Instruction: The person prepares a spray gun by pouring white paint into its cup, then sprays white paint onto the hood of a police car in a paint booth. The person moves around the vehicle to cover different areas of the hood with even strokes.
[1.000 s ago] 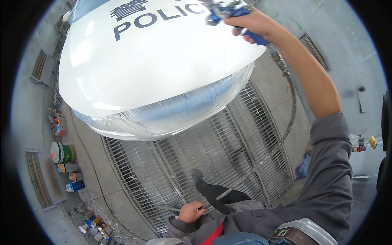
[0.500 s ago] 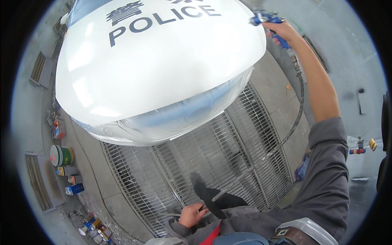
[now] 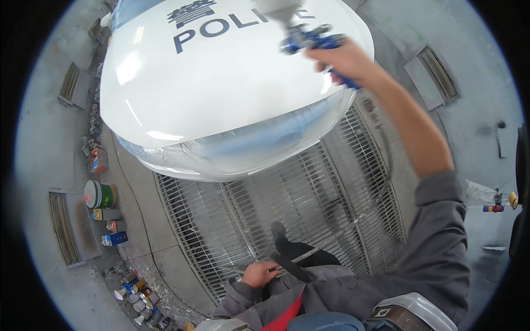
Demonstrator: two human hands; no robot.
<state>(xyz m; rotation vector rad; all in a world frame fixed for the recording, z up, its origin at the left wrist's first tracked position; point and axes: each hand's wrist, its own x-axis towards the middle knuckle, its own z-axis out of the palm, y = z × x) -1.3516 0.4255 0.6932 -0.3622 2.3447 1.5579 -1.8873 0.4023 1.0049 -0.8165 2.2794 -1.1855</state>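
My right hand (image 3: 345, 58) grips the blue handle of a spray gun (image 3: 302, 39). A pale cup (image 3: 279, 7) sits on top of the gun. The gun is over the white car hood (image 3: 232, 94), which bears dark lettering; their exact gap is hard to judge. From the handle an air hose (image 3: 386, 149) hangs, blurred, to the floor grating. Low in the picture, close to my body, my left hand (image 3: 258, 274) is closed around a stretch of grey hose (image 3: 312, 252). Clear film (image 3: 243, 151) covers the car's front below the hood.
Metal floor grating (image 3: 287, 193) lies between me and the car. Along the left wall stand a green-and-white bucket (image 3: 102, 195), several cans (image 3: 115, 239) and a heap of small cups (image 3: 138, 300). A thin cable (image 3: 141, 220) runs across the floor there.
My right hand has swung the spray gun left, from beside the hood's right edge to over the hood. The hanging hose followed. My left hand keeps its hold, and the whole view has shifted slightly.
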